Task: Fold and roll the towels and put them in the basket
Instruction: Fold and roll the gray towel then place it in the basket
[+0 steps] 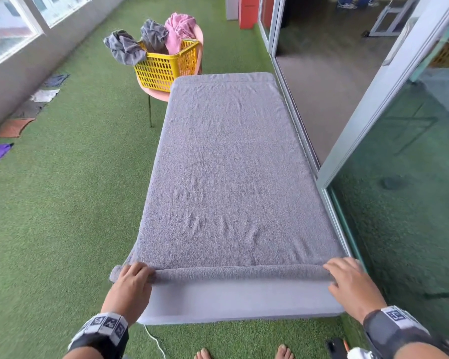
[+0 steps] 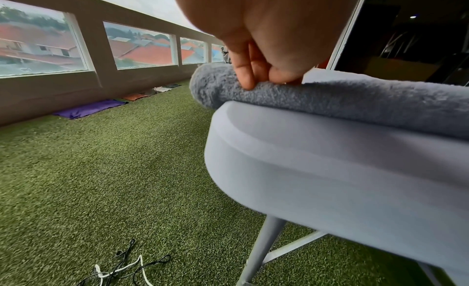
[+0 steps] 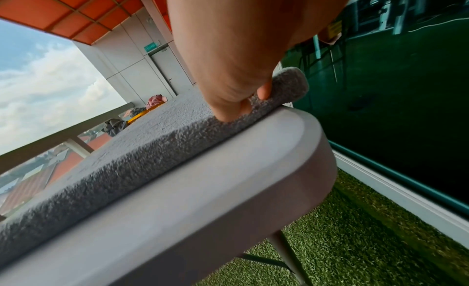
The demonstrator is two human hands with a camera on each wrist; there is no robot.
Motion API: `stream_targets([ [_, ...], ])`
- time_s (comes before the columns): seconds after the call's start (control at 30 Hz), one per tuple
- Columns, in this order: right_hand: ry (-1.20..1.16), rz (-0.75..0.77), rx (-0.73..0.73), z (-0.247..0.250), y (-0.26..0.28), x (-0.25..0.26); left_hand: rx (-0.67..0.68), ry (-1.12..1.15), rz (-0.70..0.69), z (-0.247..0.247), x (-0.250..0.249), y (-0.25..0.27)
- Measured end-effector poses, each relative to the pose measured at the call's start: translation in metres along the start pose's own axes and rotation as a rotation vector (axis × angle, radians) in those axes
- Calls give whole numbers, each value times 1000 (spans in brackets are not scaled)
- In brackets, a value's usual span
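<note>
Fingers [image 2: 245, 77] of the left hand [image 1: 132, 283] curl over the near left end of the grey towel [image 1: 231, 172], pinching the first narrow roll of its near edge, and the right hand [image 1: 353, 283] does the same at the near right end, its fingers [image 3: 228, 111] bent down onto the rolled strip with the thumb tucked at the roll's end. Both wrists wear dark bands with printed markers. Bare toes [image 1: 244, 354] show on the green turf [image 1: 62, 229] below the near edge of the pale folding table [image 1: 239, 301], with a white cable [image 1: 154, 340] on the grass by them and a dark phone [image 1: 335, 347] to the right. Beyond the roll, the towel lies flat along the whole tabletop, lightly wrinkled, its far hem at the table's far end. Just past that end, to the left, a yellow basket [image 1: 163, 71] sits on a pink chair [image 1: 156, 93], with two grey towels [image 1: 125, 47] and a pink towel [image 1: 179, 32] draped over its rim, unfolded. Glass sliding doors [image 1: 399, 177] run along the right side of the table. Along the left wall, well apart from the table, several cloths [image 1: 13, 126] lie on the turf under the windows [image 1: 8, 24].
</note>
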State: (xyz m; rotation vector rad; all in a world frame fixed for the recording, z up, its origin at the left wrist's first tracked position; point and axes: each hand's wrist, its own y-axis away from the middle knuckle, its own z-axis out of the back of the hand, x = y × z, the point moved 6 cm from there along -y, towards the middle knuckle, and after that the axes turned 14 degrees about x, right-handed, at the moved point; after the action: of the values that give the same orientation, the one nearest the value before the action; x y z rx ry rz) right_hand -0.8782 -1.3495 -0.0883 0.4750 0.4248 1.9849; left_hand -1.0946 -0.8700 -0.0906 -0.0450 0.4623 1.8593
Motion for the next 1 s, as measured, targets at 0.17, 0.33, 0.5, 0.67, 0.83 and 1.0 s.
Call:
stream_targets([
  [0.17, 7, 20, 17, 4, -5, 2, 44, -63, -28, 3, 2, 0],
  [0.33, -20, 13, 41, 7, -8, 0, 36, -139, -17, 6, -2, 4],
  [0.5, -40, 22, 51, 10, -11, -1, 47, -197, 47, 1, 5, 3],
  [0.67, -121, 5, -4, 14, -14, -2, -9, -55, 30, 11, -4, 0],
  [0.83, -117, 23, -35, 5, -10, -4, -54, -18, -66, 5, -7, 0],
  [1.0, 28, 43, 27, -7, -3, -4, 25, -97, -48, -4, -2, 4],
])
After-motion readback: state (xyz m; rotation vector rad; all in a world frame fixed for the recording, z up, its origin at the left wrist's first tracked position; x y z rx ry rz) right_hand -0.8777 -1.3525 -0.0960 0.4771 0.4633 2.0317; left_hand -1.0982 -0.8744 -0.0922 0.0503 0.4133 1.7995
